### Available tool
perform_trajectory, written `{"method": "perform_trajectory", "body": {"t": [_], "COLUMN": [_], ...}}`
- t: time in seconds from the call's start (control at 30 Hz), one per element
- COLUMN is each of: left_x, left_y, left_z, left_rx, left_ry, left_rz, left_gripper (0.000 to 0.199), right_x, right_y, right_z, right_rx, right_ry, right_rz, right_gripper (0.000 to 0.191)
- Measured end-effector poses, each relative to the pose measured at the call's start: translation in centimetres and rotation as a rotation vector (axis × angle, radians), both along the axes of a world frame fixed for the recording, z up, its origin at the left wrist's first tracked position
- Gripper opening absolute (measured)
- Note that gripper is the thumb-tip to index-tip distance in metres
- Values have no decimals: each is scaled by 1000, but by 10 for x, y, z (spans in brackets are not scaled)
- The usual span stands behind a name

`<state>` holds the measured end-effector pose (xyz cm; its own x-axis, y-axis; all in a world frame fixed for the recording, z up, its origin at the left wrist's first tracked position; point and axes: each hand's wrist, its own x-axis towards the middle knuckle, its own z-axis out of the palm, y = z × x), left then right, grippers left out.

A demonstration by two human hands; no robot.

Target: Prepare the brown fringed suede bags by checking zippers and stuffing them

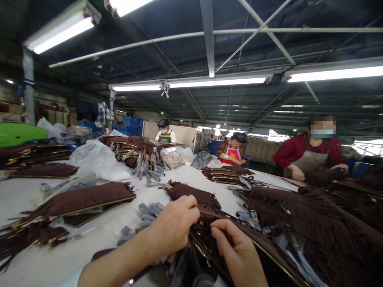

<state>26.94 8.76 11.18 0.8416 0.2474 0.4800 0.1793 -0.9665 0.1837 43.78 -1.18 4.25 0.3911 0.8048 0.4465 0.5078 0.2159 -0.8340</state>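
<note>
Dark brown fringed bags with gold zippers lie in front of me. My left hand (176,223) is closed on the top edge of an opened brown bag (209,239), its fingers curled around the rim. Just to the right, my right hand (237,249) is pinched at the same bag's opening; whatever its fingertips hold is too small to name. Behind my hands lies another fringed brown bag (191,193) with a small tan tag. Grey wrapped straps (149,213) stick out beside my left wrist.
Stacked brown bags (89,199) lie at the left, more (299,215) at the right and a pile (131,147) farther back. Clear plastic bags (95,159) sit on the white table (98,247). Three people stand or sit across it, one (311,155) handling a brown bag.
</note>
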Motion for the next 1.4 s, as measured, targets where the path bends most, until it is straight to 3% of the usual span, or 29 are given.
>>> {"method": "perform_trajectory", "body": {"t": [0.07, 0.17, 0.27, 0.37, 0.47, 0.53, 0.67, 0.77, 0.9, 1.0, 1.2, 1.4], "left_x": [-1, 2, 6, 13, 20, 24, 24, 22, 21, 21, 19, 18], "left_y": [-21, -41, -44, -38, -30, -26, -23, -25, -26, -27, -31, -33], "left_z": [0, -13, -28, -38, -46, -51, -54, -54, -54, -56, -53, -52], "left_rx": [-24, -255, -540, -878, -1176, -1263, -1273, -1246, -1233, -1194, -1129, -1268], "left_ry": [-21, -141, -227, -187, -219, -276, -339, -371, -348, -322, -328, -378], "left_rz": [-8, -189, -258, -268, -204, -157, -135, -139, -157, -167, -119, -57], "left_gripper": [15, 15, 12, 8, 8, 12, 14, 14, 13, 13, 11, 18], "right_x": [-8, -22, -29, -30, -22, -12, 11, 21, 19, 11, -2, -1], "right_y": [2, 5, 3, 1, -1, -5, -17, -20, -13, -8, -7, -9], "right_z": [3, 7, 10, 11, 14, 20, 30, 29, 21, 20, 22, 24], "right_rx": [13, 151, 288, 282, 265, 196, -94, -188, -200, -179, -113, -116], "right_ry": [342, 684, 641, 544, 670, 776, 616, 424, 251, 209, 339, 399], "right_rz": [133, 184, 133, 184, 285, 346, 319, 287, 270, 258, 307, 320], "right_gripper": [43, 52, 47, 39, 38, 40, 44, 48, 57, 54, 51, 57]}}
